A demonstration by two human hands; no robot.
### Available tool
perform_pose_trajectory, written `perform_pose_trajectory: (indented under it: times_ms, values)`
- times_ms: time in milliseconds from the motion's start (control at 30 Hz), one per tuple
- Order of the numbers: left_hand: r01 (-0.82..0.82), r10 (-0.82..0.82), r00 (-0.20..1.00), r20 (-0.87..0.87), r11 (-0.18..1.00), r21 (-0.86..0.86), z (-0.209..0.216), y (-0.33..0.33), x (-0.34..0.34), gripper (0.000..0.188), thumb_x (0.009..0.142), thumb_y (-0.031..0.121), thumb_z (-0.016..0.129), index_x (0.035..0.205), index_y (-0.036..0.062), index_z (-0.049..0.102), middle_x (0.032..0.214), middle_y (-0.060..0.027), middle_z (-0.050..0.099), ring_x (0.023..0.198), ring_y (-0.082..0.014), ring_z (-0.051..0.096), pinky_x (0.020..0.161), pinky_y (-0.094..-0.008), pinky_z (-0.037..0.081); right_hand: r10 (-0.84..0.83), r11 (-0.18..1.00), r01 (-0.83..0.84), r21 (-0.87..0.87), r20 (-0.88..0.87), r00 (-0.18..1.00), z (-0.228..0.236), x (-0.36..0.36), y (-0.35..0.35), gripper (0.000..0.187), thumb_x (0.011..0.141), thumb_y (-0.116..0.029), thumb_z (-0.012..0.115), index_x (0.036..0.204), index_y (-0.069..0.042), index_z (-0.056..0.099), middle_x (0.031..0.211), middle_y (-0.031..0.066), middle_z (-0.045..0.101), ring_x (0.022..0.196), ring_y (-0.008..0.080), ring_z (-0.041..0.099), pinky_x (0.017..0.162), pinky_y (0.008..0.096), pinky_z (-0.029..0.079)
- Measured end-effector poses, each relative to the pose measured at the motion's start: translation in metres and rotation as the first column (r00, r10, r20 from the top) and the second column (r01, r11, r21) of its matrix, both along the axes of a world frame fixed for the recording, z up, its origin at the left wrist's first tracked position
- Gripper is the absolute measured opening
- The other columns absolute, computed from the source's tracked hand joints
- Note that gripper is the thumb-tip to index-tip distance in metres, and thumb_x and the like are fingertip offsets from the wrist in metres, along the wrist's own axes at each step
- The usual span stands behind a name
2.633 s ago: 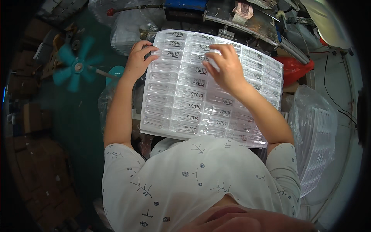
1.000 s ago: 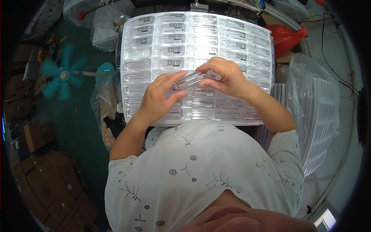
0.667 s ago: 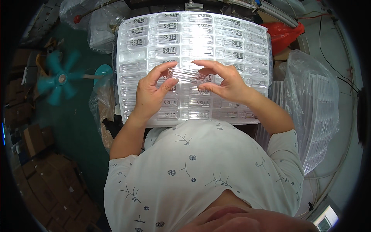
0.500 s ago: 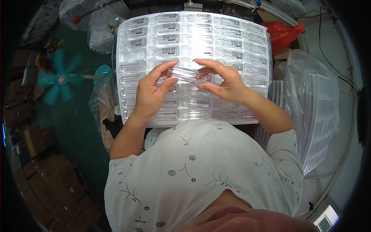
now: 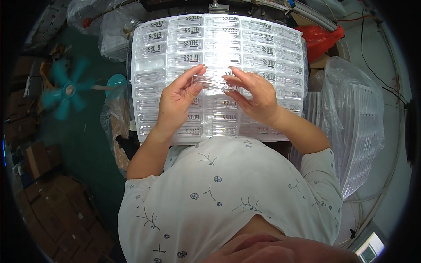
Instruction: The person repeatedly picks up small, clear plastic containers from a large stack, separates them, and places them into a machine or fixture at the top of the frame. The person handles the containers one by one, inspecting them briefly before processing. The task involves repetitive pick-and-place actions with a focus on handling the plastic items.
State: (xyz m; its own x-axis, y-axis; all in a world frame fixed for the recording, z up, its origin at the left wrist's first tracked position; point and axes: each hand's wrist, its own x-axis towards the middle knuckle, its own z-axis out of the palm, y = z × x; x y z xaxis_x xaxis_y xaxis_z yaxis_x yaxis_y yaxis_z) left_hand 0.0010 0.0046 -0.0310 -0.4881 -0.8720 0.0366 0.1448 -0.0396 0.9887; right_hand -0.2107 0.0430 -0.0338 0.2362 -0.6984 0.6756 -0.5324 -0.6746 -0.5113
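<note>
A clear plastic tube point(image 5: 211, 83), probably a small cosmetic container, is held lengthwise between my two hands above a tray. Its left end sits in the pinch of my left hand point(image 5: 179, 96), thumb below and fingers above. At its right end, the thumb and fingers of my right hand point(image 5: 256, 93) close round it. Beneath lies a wide white tray point(image 5: 151, 64) with rows of similar clear tubes point(image 5: 186, 44), many bearing dark print. One slot in its left column holds no tube. Bright glare covers the tray's upper middle.
Bagged stacks of clear trays point(image 5: 357, 136) stand at the right, by a red plastic bag point(image 5: 324, 41). On the left are a teal fan point(image 5: 69, 90), a plastic-wrapped bundle point(image 5: 116, 118) and cardboard boxes point(image 5: 61, 206). A metal fixture point(image 5: 215, 8) borders the tray's far edge.
My right hand has turned slightly, its fingers drawing closer round the tube's right end. My left hand has shifted a little to the right. Both still hold the tube.
</note>
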Motion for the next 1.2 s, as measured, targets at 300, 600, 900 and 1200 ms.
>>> perform_pose_trajectory:
  times_ms: [300,600,900,1200]
  values:
    - [-0.003,0.011,0.994,-0.108,0.997,0.072,0.0,0.0,-0.009,0.038,0.093,0.013,0.054,0.126,-0.0028,0.042,0.122,-0.0175,0.057,0.106,-0.0163,0.056,0.093,-0.0287,0.043,-0.014,0.999,0.011,0.043,0.08,0.997,-0.001,0.002,0.008,0.067,0.07,0.005,0.073,0.129,0.0,0.043,0.101,0.0146,0.066,0.086,0.024,0.068,0.07,0.0291,0.055]
    - [0.232,-0.231,0.972,-0.029,0.948,0.217,0.017,-0.038,-0.024,0.024,0.098,0.017,0.044,0.104,-0.0026,0.057,0.104,-0.0111,0.063,0.092,-0.0124,0.06,0.082,-0.0269,0.047,0.104,0.982,-0.118,-0.149,-0.096,0.99,0.025,-0.019,-0.005,0.041,0.07,0.0,0.075,0.107,0.003,0.059,0.103,0.0169,0.065,0.074,0.0229,0.064,0.061,0.0272,0.052]
    - [-0.105,0.765,0.589,0.262,0.393,-0.913,0.037,-0.204,-0.164,0.031,0.089,0.03,0.055,0.1,0.0003,0.054,0.07,-0.0161,0.064,0.067,-0.0338,0.064,0.065,-0.042,0.051,-0.489,0.865,0.5,0.024,0.258,0.833,0.035,-0.079,-0.084,0.027,0.075,-0.009,0.076,0.099,-0.001,0.066,0.087,0.0101,0.068,0.07,0.0132,0.065,0.062,0.0253,0.053]
    - [-0.145,0.703,0.669,0.241,0.442,-0.886,0.044,-0.179,-0.129,0.041,0.083,0.027,0.065,0.11,-0.0015,0.052,0.073,-0.011,0.067,0.067,-0.0317,0.065,0.064,-0.0404,0.052,-0.516,0.588,0.431,-0.685,0.093,0.852,0.055,-0.066,-0.185,0.026,0.066,-0.011,0.079,0.088,-0.004,0.067,0.088,0.0074,0.069,0.076,0.023,0.063,0.068,0.0295,0.051]
